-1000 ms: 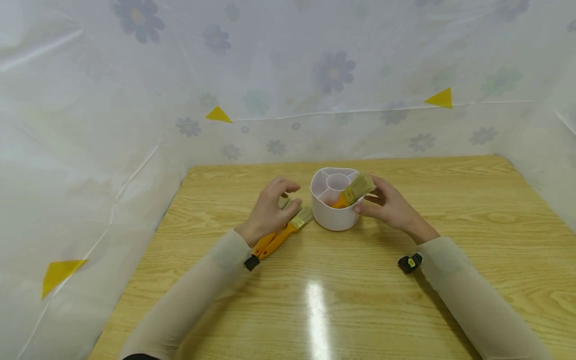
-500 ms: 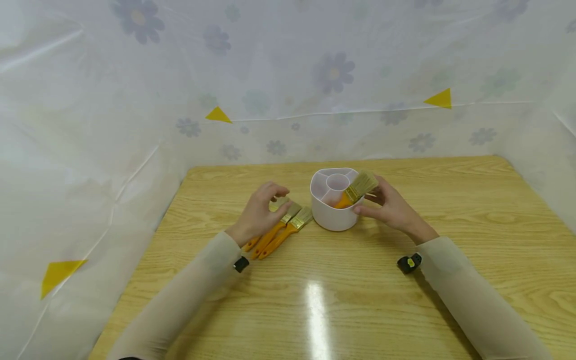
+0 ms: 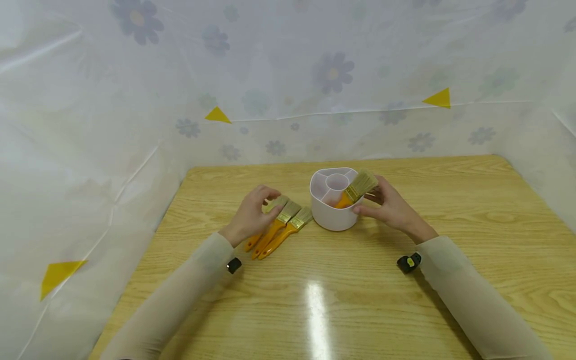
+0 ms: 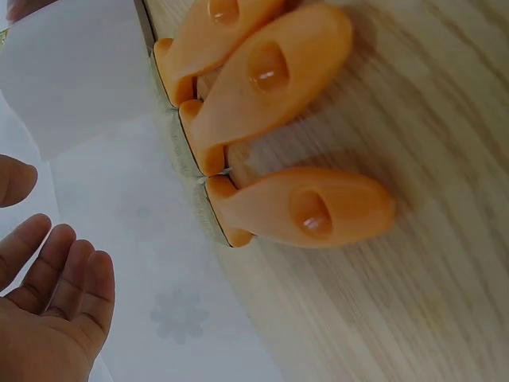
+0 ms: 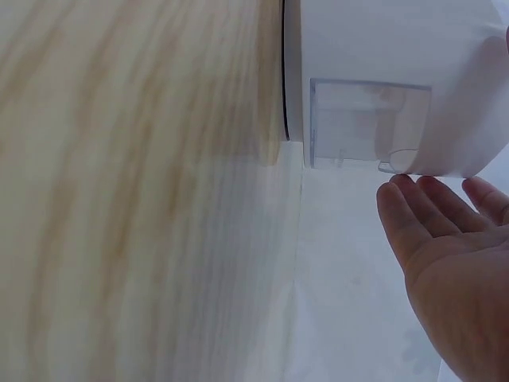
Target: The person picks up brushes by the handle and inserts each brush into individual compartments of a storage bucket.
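Head view, centre of frame: a white holder (image 3: 333,212) with inner compartments stands on the wooden table (image 3: 360,300). One brush (image 3: 355,190) leans in its right-hand compartment, orange handle down inside, pale bristles up and tilted toward the right rim.

Right hand (image 3: 392,207), just right of centre: it sits against the right side of the holder, with the thumb near the lower wall and the fingers up by the bristles. Whether the fingers actually pinch the brush I cannot tell; the contact is too small to see. In the right wrist view the right hand (image 5: 453,263) shows straight, loosely spread fingers with their tips at the edge of the white holder (image 5: 390,87), nothing in the palm.

Left hand (image 3: 253,216), left of centre: it is arched over the bristle ends of three brushes (image 3: 275,231) lying side by side on the table, just left of the holder, handles pointing to the lower left. Fingers are bent, their tips down near the bristles. In the left wrist view the left hand (image 4: 48,302) is relaxed and holds nothing, lower left of frame; the three orange handles (image 4: 278,127) lie apart from it, at upper centre.

Flowered plastic sheet (image 3: 288,75) fills the background.
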Action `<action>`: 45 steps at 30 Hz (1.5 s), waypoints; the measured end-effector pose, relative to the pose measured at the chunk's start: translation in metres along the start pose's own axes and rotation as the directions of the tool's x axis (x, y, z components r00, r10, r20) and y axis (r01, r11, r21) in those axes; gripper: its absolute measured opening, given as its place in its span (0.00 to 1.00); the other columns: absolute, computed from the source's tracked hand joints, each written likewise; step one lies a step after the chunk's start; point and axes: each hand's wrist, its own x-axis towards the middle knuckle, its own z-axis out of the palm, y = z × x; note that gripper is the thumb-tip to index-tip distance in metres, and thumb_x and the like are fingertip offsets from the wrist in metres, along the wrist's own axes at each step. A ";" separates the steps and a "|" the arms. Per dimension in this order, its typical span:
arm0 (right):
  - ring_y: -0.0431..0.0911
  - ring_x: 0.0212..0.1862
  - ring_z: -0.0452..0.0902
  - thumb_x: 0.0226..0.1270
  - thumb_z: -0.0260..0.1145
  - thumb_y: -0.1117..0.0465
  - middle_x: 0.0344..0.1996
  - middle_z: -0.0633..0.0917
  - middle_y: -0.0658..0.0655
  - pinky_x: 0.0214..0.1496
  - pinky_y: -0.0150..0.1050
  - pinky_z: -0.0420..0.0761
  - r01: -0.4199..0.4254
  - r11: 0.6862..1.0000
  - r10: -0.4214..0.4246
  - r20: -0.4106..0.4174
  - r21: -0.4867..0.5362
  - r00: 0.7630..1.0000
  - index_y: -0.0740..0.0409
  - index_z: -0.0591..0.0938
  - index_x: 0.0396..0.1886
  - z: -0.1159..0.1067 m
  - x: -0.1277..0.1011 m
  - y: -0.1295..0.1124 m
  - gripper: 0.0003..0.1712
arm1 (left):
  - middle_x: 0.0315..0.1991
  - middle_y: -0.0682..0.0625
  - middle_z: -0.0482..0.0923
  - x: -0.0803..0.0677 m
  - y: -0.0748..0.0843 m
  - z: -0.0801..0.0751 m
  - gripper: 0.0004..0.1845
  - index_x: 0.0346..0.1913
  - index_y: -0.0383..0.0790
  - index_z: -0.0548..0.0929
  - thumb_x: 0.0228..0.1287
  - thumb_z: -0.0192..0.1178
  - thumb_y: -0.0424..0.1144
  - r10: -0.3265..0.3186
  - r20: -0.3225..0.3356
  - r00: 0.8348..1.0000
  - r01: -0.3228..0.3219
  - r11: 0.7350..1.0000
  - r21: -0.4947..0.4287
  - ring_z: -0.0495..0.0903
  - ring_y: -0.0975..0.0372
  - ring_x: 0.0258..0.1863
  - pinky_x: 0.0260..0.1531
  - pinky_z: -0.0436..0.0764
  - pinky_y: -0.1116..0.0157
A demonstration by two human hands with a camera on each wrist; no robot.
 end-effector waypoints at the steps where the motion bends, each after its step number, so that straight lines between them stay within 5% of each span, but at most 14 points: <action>1: 0.56 0.66 0.64 0.56 0.73 0.64 0.60 0.69 0.57 0.67 0.55 0.62 -0.003 1.000 0.003 0.002 -0.004 1.000 0.56 0.62 0.66 0.000 0.000 0.000 0.41 | 0.45 0.45 0.76 0.000 -0.001 0.000 0.15 0.52 0.35 0.79 0.64 0.62 0.34 -0.004 0.002 1.000 0.004 1.000 0.003 0.76 0.52 0.43 0.42 0.79 0.52; 21: 0.53 0.64 0.66 0.57 0.73 0.62 0.59 0.72 0.56 0.67 0.55 0.61 -0.002 1.000 0.002 -0.007 -0.012 1.000 0.56 0.67 0.64 0.001 0.002 -0.003 0.37 | 0.47 0.38 0.75 -0.007 -0.010 -0.005 0.17 0.54 0.35 0.78 0.64 0.62 0.36 -0.100 0.073 0.992 0.100 0.995 0.004 0.76 0.47 0.45 0.41 0.78 0.54; 45: 0.59 0.64 0.66 0.58 0.72 0.59 0.59 0.72 0.62 0.66 0.58 0.62 -0.047 0.998 0.046 -0.015 -0.042 0.999 0.57 0.61 0.67 0.000 0.001 -0.005 0.41 | 0.50 0.38 0.74 -0.010 -0.018 -0.003 0.22 0.58 0.32 0.76 0.64 0.62 0.38 -0.228 0.165 0.960 0.226 0.974 0.027 0.75 0.50 0.46 0.44 0.77 0.57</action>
